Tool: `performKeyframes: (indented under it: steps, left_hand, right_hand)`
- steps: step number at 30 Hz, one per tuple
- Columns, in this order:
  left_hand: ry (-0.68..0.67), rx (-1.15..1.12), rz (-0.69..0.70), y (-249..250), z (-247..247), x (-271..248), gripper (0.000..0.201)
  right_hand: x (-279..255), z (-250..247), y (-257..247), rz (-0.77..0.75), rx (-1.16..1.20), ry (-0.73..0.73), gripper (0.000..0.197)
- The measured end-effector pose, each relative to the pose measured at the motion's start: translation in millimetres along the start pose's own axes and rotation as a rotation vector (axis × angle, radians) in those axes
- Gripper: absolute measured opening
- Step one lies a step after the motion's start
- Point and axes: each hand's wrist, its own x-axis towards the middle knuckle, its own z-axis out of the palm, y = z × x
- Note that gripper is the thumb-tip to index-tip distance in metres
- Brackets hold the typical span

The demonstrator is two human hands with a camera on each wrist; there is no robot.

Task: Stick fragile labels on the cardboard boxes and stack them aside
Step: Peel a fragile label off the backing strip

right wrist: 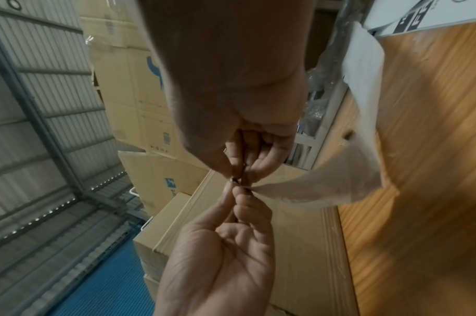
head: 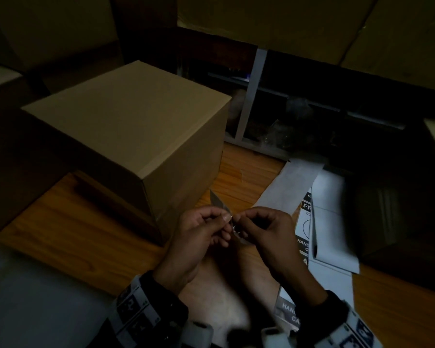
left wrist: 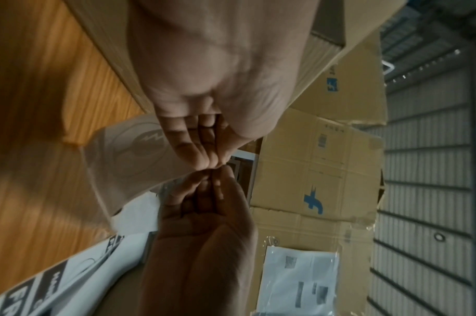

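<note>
We have our left hand (head: 199, 232) and right hand (head: 264, 229) brought together over the wooden table (head: 86, 237), fingertips meeting; each hand's thumb and forefinger pinch one corner of a fragile label (left wrist: 128, 154), the remaining fingers curled loosely behind; the sheet hangs away from that pinch, translucent, its printed circle showing through from the back; we judge that we are picking the sticker apart from its backing at the corner, though the pictures do not show whether the two layers have parted; the closed cardboard box (head: 136, 121) stands just beyond our hands on the table, its top bare of any label; more label sheets (head: 334, 222) lie on the table to our right; next, as we read it, the peel must run the length of the sheet without the sticker folding onto itself, then we carry it to the box and press it flat; stacking aside comes after.
</note>
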Motion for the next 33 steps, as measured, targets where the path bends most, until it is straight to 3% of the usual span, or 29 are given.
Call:
performKeyframes:
  steps: [8,13,19,24,33]
  left_hand:
    - [-0.027,0.009,0.006,-2.5,-13.8,-8.2,0.032]
    - [-0.02,-0.014,-0.013,-5.9,-19.4,-13.1,0.023]
    - [-0.004,0.033,0.038,-9.3,-19.9,-17.5,0.016]
    - [0.009,0.111,0.139,-10.0,-18.3,-21.7,0.015]
    - [-0.039,0.042,0.123,-13.0,-19.7,-24.1,0.016]
  right_hand:
    - [-12.4,9.5,-0.8,-0.079,-0.123,-0.024,0.017]
    - [-18.0,16.3,3.0,-0.04,-0.15,0.014,0.026]
    - [-25.8,18.0,3.2,-0.028,-0.085,0.037,0.018]
    - [-28.0,18.0,5.2,-0.037,-0.123,0.067,0.018]
    - [-34.7,16.6,6.6,-0.013,0.019,0.064,0.017]
